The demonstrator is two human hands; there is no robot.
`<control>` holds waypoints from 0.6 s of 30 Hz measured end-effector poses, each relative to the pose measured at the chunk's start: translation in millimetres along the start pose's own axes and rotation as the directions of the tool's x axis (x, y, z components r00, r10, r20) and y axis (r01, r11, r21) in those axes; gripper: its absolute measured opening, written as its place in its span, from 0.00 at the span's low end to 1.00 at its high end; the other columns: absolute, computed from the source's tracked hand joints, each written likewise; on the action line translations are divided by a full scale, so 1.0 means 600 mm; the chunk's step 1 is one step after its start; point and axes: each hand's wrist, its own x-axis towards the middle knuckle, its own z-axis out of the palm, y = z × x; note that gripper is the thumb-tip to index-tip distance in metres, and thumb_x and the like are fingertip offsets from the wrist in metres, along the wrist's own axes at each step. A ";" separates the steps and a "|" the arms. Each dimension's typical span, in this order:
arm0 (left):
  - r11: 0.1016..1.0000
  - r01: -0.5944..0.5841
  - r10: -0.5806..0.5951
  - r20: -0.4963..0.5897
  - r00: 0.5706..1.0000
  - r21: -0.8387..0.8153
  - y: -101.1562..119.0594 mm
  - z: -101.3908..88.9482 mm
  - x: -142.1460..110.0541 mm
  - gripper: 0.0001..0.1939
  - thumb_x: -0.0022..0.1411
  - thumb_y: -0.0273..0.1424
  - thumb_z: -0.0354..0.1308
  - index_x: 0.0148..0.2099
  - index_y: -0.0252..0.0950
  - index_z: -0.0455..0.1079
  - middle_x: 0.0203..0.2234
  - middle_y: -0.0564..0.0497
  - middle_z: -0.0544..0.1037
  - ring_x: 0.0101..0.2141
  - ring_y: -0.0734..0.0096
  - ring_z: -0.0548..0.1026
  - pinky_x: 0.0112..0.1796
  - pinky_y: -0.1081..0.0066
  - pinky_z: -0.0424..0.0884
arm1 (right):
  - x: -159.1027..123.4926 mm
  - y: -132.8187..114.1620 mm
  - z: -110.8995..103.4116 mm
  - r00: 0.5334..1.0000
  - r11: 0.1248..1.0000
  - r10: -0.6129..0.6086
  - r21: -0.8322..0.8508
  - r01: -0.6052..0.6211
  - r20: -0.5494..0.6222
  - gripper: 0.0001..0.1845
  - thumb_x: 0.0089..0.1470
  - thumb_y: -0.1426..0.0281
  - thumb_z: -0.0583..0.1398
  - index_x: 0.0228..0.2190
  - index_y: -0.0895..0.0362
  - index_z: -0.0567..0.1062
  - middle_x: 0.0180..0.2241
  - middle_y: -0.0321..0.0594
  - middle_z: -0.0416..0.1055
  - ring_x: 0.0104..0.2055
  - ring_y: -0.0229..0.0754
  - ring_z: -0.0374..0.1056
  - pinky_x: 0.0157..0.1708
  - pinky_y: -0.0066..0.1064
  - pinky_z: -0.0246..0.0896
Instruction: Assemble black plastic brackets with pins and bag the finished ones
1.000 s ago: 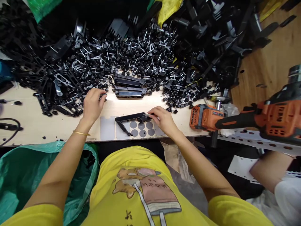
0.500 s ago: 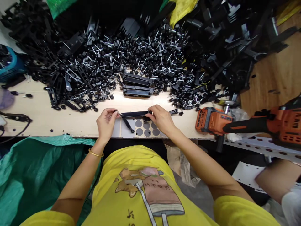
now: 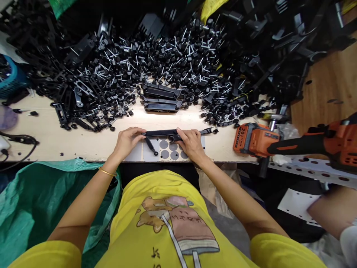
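Observation:
A long black plastic bar (image 3: 161, 133) lies level between my two hands, just above the table's front edge. My left hand (image 3: 128, 140) pinches its left end between thumb and fingertips. Around the right end, my right hand (image 3: 191, 143) is closed, and its fingers partly hide that end. A thinner black arm with a round tip (image 3: 151, 146) slants down from near the bar's left end; I cannot tell whether it is joined to it. Another black piece (image 3: 206, 131) sticks out to the right beyond my right hand. Below lies a grey sheet with dark round discs (image 3: 165, 154).
Several assembled black bars (image 3: 161, 106) are stacked ahead. Behind them spreads a heap of black-headed bolts (image 3: 178, 59), with black brackets (image 3: 60, 113) at left. An orange cordless power tool (image 3: 252, 139) lies at right. A green sack (image 3: 41, 197) hangs at lower left.
My left hand has moved right, up against the bar's left end; the small bolt-like piece seen in its fingers no longer shows. My right hand has shifted slightly down around the right end.

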 end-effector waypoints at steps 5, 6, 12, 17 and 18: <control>0.998 0.057 -0.057 0.037 0.998 -0.013 -0.001 -0.003 0.007 0.16 0.56 0.41 0.59 0.42 0.36 0.76 0.33 0.49 0.81 0.32 0.66 0.78 0.40 0.66 0.74 | -0.004 -0.008 0.009 0.999 0.998 0.048 -0.043 -0.047 0.017 0.25 0.60 0.70 0.53 0.58 0.54 0.60 0.42 0.47 0.70 0.42 0.46 0.62 0.46 0.42 0.50; 0.999 0.041 -0.042 0.043 0.998 0.010 0.001 -0.004 0.009 0.16 0.56 0.41 0.59 0.43 0.36 0.76 0.33 0.48 0.81 0.32 0.66 0.78 0.40 0.66 0.74 | -0.004 -0.010 0.009 0.998 0.997 0.055 -0.047 -0.054 0.020 0.25 0.60 0.70 0.53 0.58 0.54 0.60 0.41 0.48 0.70 0.42 0.46 0.61 0.46 0.42 0.49; 0.994 -0.063 0.051 0.121 0.991 0.095 0.006 -0.011 0.018 0.14 0.58 0.38 0.57 0.42 0.36 0.75 0.32 0.48 0.80 0.31 0.68 0.77 0.38 0.69 0.73 | 0.012 0.002 -0.002 0.997 0.998 -0.009 -0.065 0.014 0.078 0.23 0.62 0.68 0.50 0.57 0.57 0.62 0.37 0.47 0.70 0.41 0.47 0.59 0.45 0.42 0.49; 0.987 -0.080 0.071 0.068 0.995 0.137 0.003 -0.009 0.028 0.14 0.59 0.36 0.55 0.43 0.35 0.75 0.32 0.48 0.79 0.30 0.70 0.76 0.36 0.70 0.72 | 0.021 -0.013 -0.006 0.993 0.997 0.041 -0.076 -0.033 0.111 0.26 0.61 0.69 0.50 0.59 0.60 0.59 0.39 0.50 0.68 0.41 0.50 0.57 0.44 0.44 0.49; 0.985 -0.078 0.070 0.056 0.996 0.153 0.002 -0.009 0.032 0.14 0.59 0.36 0.55 0.43 0.35 0.75 0.32 0.48 0.79 0.30 0.70 0.75 0.36 0.70 0.72 | 0.021 -0.020 -0.005 0.993 0.995 0.070 -0.084 -0.062 0.095 0.27 0.61 0.69 0.50 0.60 0.60 0.57 0.39 0.51 0.67 0.41 0.50 0.57 0.45 0.44 0.49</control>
